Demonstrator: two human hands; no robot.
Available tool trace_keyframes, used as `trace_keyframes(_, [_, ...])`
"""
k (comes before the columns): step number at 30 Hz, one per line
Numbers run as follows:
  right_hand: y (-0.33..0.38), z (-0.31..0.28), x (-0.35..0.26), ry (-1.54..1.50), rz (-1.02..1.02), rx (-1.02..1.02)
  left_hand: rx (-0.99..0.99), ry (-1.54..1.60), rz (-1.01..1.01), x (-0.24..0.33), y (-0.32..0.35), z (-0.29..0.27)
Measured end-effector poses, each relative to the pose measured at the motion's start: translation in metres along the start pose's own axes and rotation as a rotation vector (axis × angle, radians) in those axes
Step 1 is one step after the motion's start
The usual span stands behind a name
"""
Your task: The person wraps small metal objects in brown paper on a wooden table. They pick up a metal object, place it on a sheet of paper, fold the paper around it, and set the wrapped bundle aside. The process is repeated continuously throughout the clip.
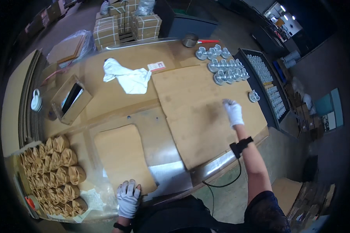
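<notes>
My left hand (128,198), in a white glove with some fingertips bare, lies over the near edge of a brown paper sheet pile (122,153). Its fingers rest spread on the paper. My right hand (233,112), also gloved, hovers over a large cardboard sheet (194,116), with its fingers half bent and a little apart. Nothing shows in it. The nearest thing to it is a single silvery lobed metal part (254,96), just right of and beyond the fingers. Several more such metal parts (230,75) stand in rows farther back.
Paper-wrapped bundles (52,178) crowd the left front corner. A white cloth (128,77), an open cardboard box (72,99) and a metal cup (190,40) sit on the table. Beyond the right edge stands a dark tray of metal parts (264,79). A black cable (229,182) hangs from my right wrist.
</notes>
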State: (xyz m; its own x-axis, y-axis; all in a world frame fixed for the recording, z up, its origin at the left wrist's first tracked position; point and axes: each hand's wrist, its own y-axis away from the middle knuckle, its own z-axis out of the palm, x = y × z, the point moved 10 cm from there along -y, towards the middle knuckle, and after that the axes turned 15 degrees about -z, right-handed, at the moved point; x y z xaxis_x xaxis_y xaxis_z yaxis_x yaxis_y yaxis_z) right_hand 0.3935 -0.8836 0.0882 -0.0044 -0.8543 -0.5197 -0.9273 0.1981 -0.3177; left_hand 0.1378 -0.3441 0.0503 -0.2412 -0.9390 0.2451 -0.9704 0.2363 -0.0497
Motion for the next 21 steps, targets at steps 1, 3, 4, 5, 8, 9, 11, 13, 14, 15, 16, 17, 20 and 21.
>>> trace_keyframes(1, [-0.019, -0.016, 0.029, 0.149, 0.005, 0.019, 0.025, -0.046, 0.041, 0.002, 0.0, 0.006])
trace_keyframes(3, [-0.058, -0.027, 0.06, 0.251, -0.036, 0.052, -0.035, -0.034, 0.045, -0.001, 0.0, 0.01])
trace_keyframes(4, [-0.078, -0.026, 0.066, 0.304, -0.065, 0.053, -0.062, -0.025, 0.042, -0.003, -0.001, 0.011])
trace_keyframes(5, [-0.099, -0.023, 0.071, 0.358, -0.095, 0.053, -0.089, -0.016, 0.038, -0.003, -0.002, 0.012])
trace_keyframes(8, [-0.146, 0.011, 0.084, 0.383, -0.109, 0.005, -0.049, -0.059, 0.027, 0.0, -0.004, 0.005])
trace_keyframes(9, [-0.158, 0.022, 0.092, 0.375, -0.093, -0.015, -0.037, -0.066, 0.035, 0.0, -0.006, 0.003])
trace_keyframes(11, [-0.179, 0.031, 0.117, 0.406, -0.019, -0.086, -0.088, -0.08, 0.041, 0.001, -0.008, 0.005])
trace_keyframes(13, [-0.188, 0.047, 0.122, 0.448, 0.035, -0.155, -0.183, -0.033, 0.005, 0.005, -0.008, 0.005])
trace_keyframes(14, [-0.187, 0.046, 0.121, 0.443, 0.057, -0.098, -0.185, -0.045, -0.008, 0.003, -0.005, 0.007])
trace_keyframes(15, [-0.182, 0.041, 0.129, 0.397, 0.079, -0.055, -0.195, -0.039, -0.004, 0.004, -0.007, 0.009])
trace_keyframes(16, [-0.175, 0.033, 0.136, 0.353, 0.102, -0.01, -0.205, -0.033, 0.003, 0.004, -0.007, 0.012])
trace_keyframes(17, [-0.163, 0.023, 0.144, 0.312, 0.127, 0.037, -0.215, -0.025, 0.014, 0.003, -0.007, 0.015])
trace_keyframes(20, [-0.122, 0.032, 0.058, 0.204, -0.081, 0.047, -0.09, 0.02, -0.026, 0.002, -0.01, 0.011])
trace_keyframes(21, [-0.105, 0.036, 0.026, 0.154, -0.153, 0.035, -0.053, 0.006, -0.024, 0.001, -0.005, 0.013])
